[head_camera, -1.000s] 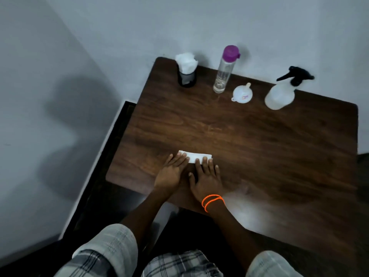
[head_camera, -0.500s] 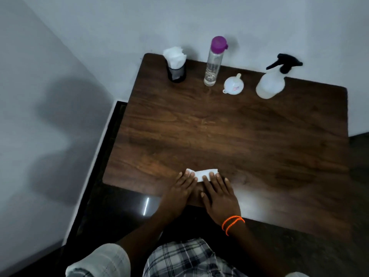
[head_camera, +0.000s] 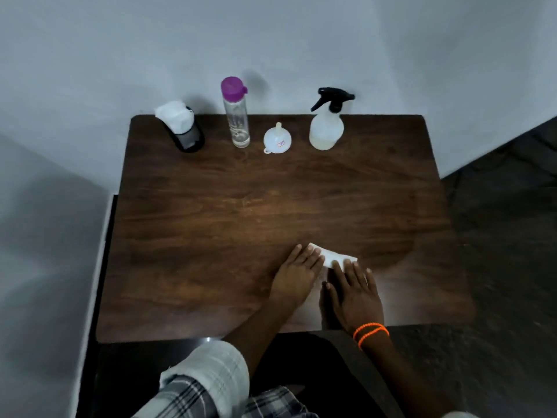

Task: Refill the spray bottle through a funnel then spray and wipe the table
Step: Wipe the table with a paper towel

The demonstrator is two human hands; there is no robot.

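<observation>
Dark wooden table (head_camera: 211, 206) set against grey-white walls (head_camera: 301, 40), dark floor (head_camera: 506, 236) at right, dim light

A rolled-up pale sleeve (head_camera: 211, 375) with faint checks covers the left upper arm; the shirt (head_camera: 271, 402) looks plaid, grey and white. Two orange bead bracelets (head_camera: 370, 333) circle the right wrist.

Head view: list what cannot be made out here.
- White tissue: its near part is hidden under the flat left hand and right hand.
- Funnel: its small red sticker is too small to read.
- Spray bottle: its cloudy wall hides the fill level.
- Black tissue holder: white tissues cover its opening.
- Person: cut off by the bottom edge.
</observation>
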